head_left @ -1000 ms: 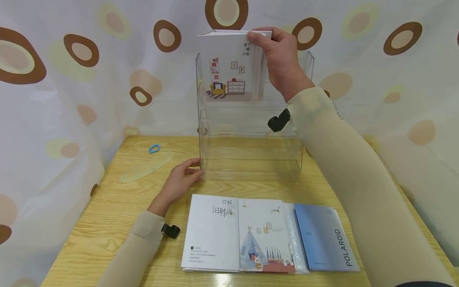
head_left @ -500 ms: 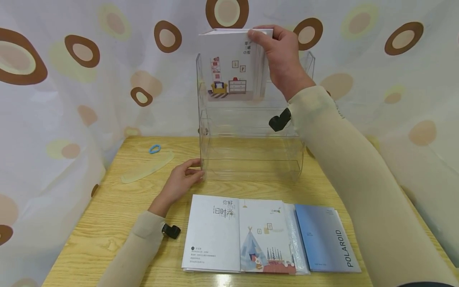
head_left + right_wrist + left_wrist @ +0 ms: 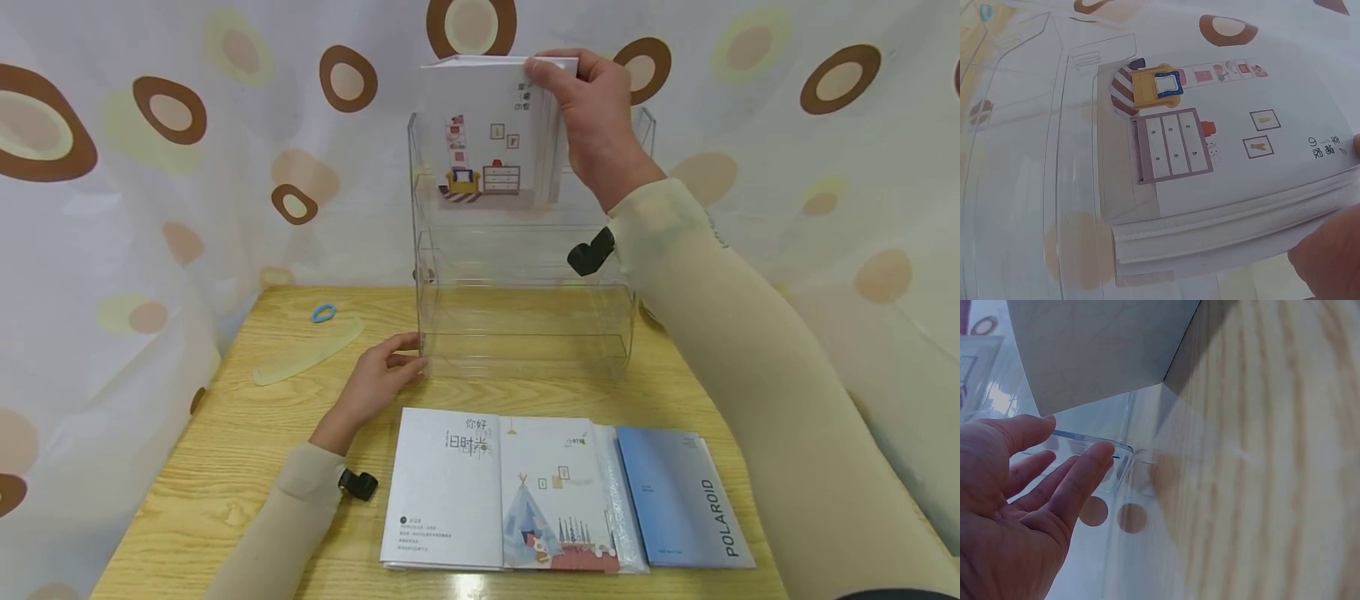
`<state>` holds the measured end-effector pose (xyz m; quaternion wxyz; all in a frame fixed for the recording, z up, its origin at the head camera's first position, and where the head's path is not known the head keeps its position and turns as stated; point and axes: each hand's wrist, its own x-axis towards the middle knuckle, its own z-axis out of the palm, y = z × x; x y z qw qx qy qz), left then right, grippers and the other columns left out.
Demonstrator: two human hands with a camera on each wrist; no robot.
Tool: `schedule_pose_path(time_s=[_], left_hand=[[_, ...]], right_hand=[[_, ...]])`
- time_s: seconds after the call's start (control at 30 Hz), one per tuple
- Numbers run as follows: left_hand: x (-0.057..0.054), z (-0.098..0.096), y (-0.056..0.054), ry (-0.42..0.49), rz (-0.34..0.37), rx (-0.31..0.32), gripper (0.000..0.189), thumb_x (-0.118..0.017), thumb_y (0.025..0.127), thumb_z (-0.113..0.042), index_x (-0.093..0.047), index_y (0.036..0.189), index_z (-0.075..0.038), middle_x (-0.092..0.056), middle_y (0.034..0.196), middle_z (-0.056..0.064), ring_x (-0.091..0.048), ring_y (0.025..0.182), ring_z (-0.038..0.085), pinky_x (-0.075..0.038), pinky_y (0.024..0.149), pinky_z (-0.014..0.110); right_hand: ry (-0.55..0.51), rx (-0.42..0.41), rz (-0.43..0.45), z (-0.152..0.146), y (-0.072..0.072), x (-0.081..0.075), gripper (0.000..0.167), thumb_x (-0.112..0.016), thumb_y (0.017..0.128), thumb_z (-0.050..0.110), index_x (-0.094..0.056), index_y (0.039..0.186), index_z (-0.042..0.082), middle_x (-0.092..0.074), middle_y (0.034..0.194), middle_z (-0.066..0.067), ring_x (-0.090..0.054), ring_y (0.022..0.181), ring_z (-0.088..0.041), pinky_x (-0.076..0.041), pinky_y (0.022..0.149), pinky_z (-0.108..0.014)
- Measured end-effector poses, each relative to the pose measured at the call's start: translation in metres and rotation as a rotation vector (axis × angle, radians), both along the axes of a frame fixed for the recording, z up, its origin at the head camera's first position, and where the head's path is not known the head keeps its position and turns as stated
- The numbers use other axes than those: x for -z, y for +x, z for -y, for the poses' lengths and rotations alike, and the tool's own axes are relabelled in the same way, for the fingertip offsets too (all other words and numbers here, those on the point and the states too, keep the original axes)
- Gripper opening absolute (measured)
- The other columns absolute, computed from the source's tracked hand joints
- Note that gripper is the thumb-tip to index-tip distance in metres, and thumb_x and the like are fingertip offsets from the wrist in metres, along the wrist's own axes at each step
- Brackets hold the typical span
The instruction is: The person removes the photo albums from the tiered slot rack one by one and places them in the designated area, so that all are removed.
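Observation:
My right hand (image 3: 596, 121) pinches the top right corner of a thick white book (image 3: 468, 100), thumb on the front cover. That cover shows a yellow armchair and a chest of drawers. The book is upright at the top of a clear acrylic rack (image 3: 525, 367), its lower edge overlapping the top tier in the head view. Layered white edges of the book (image 3: 1222, 234) face the right wrist camera. At the rack's lower left corner, my left hand (image 3: 381, 379) touches the side panel with loosely extended fingers. Thumb and fingertips lie along the clear edge in the left wrist view.
In front of the rack on the wooden table (image 3: 187, 467) lie white books (image 3: 442, 500), one cover showing a tent (image 3: 551, 500). A blue POLAROID booklet (image 3: 675, 508) is at their right. At the left are a pale yellow strip (image 3: 307, 354) and a blue ring (image 3: 323, 313).
My right hand has moved slightly up and to the right with the white book. The left hand keeps its place at the rack's corner.

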<state>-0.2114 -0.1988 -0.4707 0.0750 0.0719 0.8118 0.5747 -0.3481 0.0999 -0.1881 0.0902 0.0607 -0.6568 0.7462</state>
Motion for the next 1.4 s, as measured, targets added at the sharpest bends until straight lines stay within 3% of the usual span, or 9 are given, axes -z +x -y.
schedule_pose_path(time_s=[0.3, 0.57, 0.77, 0.97, 1.07, 1.17, 1.27, 1.33, 1.4], left_hand=[[-0.002, -0.001, -0.002, 0.007, 0.004, 0.011, 0.058, -0.068, 0.113, -0.011, -0.049, 0.166, 0.001, -0.055, 0.164, 0.027, -0.066, 0.142, 0.045, -0.069, 0.108, 0.042], [-0.004, 0.0, -0.002, 0.004, -0.001, 0.011, 0.057, -0.068, 0.114, -0.013, -0.05, 0.165, 0.0, -0.055, 0.164, 0.027, -0.067, 0.141, 0.045, -0.069, 0.108, 0.042], [-0.003, -0.002, -0.004, -0.004, -0.006, 0.011, 0.056, -0.069, 0.113, -0.013, -0.051, 0.165, 0.0, -0.056, 0.163, 0.026, -0.067, 0.141, 0.045, -0.069, 0.107, 0.041], [0.001, -0.004, -0.005, -0.014, 0.004, 0.016, 0.056, -0.069, 0.113, -0.013, -0.051, 0.165, -0.002, -0.057, 0.163, 0.024, -0.068, 0.14, 0.042, -0.069, 0.105, 0.034], [0.004, -0.003, -0.005, -0.006, 0.017, 0.012, 0.057, -0.07, 0.113, -0.014, -0.052, 0.165, -0.003, -0.057, 0.164, 0.023, -0.068, 0.141, 0.042, -0.069, 0.104, 0.034], [0.004, -0.002, -0.006, -0.001, 0.02, 0.004, 0.056, -0.07, 0.113, -0.014, -0.052, 0.165, -0.003, -0.058, 0.163, 0.023, -0.068, 0.141, 0.042, -0.069, 0.105, 0.035], [0.004, -0.001, -0.006, 0.0, 0.021, -0.001, 0.056, -0.07, 0.113, -0.015, -0.053, 0.165, -0.004, -0.058, 0.162, 0.024, -0.068, 0.139, 0.042, -0.069, 0.105, 0.036], [0.005, -0.001, -0.007, 0.0, 0.013, 0.002, 0.055, -0.07, 0.113, -0.015, -0.054, 0.164, -0.003, -0.059, 0.161, 0.024, -0.068, 0.139, 0.042, -0.07, 0.104, 0.035], [0.006, -0.001, -0.007, 0.001, 0.006, 0.006, 0.055, -0.07, 0.113, -0.014, -0.054, 0.164, -0.002, -0.059, 0.16, 0.025, -0.069, 0.138, 0.042, -0.07, 0.103, 0.034]], right_hand=[[-0.037, 0.012, -0.028, -0.016, 0.005, 0.0, 0.017, -0.081, 0.106, 0.023, -0.079, 0.121, 0.017, -0.072, 0.125, 0.002, -0.068, 0.121, -0.018, -0.056, 0.118, -0.038], [-0.026, 0.022, -0.072, -0.03, 0.023, -0.002, 0.018, -0.081, 0.106, 0.021, -0.079, 0.122, 0.013, -0.065, 0.128, 0.004, -0.067, 0.121, -0.018, -0.057, 0.118, -0.041], [0.015, 0.05, -0.054, -0.047, 0.04, 0.006, 0.019, -0.083, 0.104, 0.023, -0.081, 0.121, 0.013, -0.065, 0.122, 0.004, -0.061, 0.121, -0.016, -0.053, 0.116, -0.037], [0.019, 0.066, -0.006, -0.075, 0.066, 0.024, 0.026, -0.089, 0.099, 0.024, -0.082, 0.122, 0.013, -0.074, 0.118, 0.0, -0.068, 0.112, -0.02, -0.056, 0.101, -0.041], [0.024, 0.06, 0.018, -0.092, 0.083, 0.034, 0.033, -0.09, 0.099, 0.027, -0.081, 0.127, 0.012, -0.075, 0.123, 0.0, -0.067, 0.116, -0.023, -0.059, 0.095, -0.04], [0.033, 0.058, 0.049, -0.111, 0.1, 0.045, 0.04, -0.09, 0.099, 0.03, -0.079, 0.133, 0.012, -0.071, 0.132, 0.0, -0.062, 0.125, -0.023, -0.061, 0.106, -0.035], [0.089, 0.083, 0.08, -0.131, 0.116, 0.057, 0.045, -0.088, 0.1, 0.035, -0.077, 0.138, 0.013, -0.068, 0.138, 0.002, -0.055, 0.132, -0.022, -0.05, 0.126, -0.033], [0.14, 0.105, 0.109, -0.144, 0.128, 0.065, 0.049, -0.086, 0.101, 0.04, -0.075, 0.142, 0.015, -0.066, 0.141, 0.005, -0.053, 0.134, -0.021, -0.047, 0.131, -0.037], [0.158, 0.122, 0.119, -0.159, 0.139, 0.075, 0.05, -0.085, 0.101, 0.042, -0.074, 0.143, 0.015, -0.065, 0.142, 0.005, -0.052, 0.134, -0.021, -0.053, 0.124, -0.029]])
